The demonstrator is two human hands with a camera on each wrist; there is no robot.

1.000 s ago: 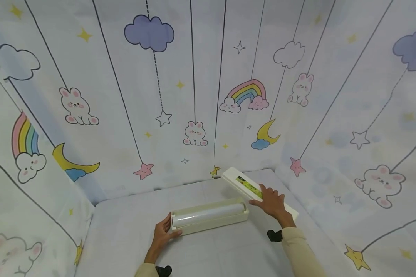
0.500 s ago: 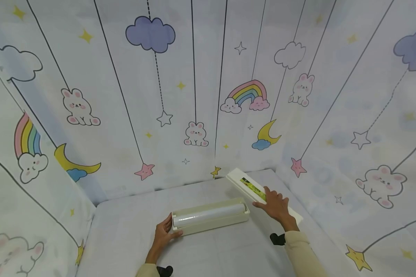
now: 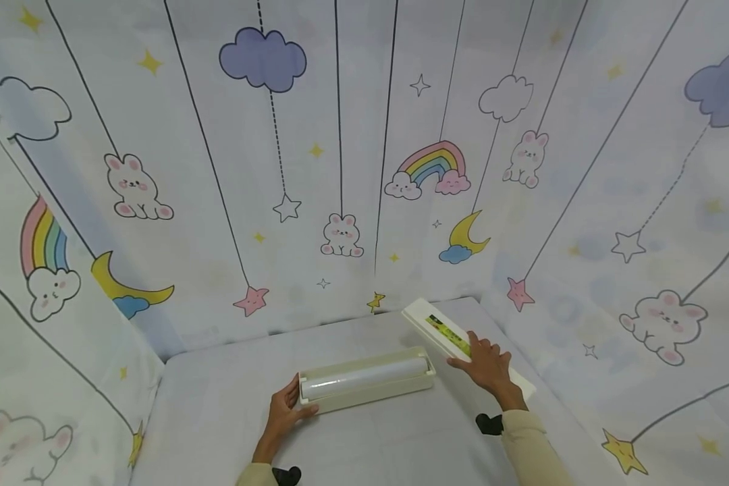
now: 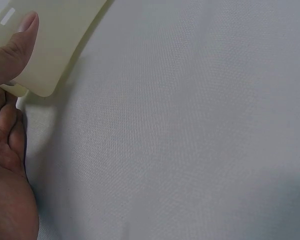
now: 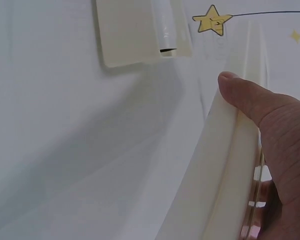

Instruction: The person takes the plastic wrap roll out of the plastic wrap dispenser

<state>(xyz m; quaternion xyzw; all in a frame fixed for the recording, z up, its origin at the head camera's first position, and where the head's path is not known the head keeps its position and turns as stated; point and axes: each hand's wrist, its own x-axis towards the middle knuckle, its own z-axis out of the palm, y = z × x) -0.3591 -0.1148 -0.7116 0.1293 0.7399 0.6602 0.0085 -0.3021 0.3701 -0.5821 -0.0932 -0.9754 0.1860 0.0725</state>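
The left hand [image 3: 284,410] has its fingers clamped on the left end of an uncovered cream box [image 3: 373,396], which sits on the white counter [image 3: 401,445] with a shiny roll [image 3: 364,376] lying lengthwise inside. To its right, the right hand [image 3: 487,364] grips the slanting lid [image 3: 419,318], thumb and fingers on opposite sides, beside a green-yellow label [image 3: 448,335].

The person's right hand [image 3: 489,368] covers the middle of a long cream plastic lid [image 3: 419,313]; lettering on its yellow-green label [image 3: 447,334] is too small to read. The left hand [image 3: 283,410] hides one corner of a long cream plastic box [image 3: 376,393]. Both wrist views crop hand and box; beige cloth sleeves [image 3: 525,439] leave the head view's bottom edge.
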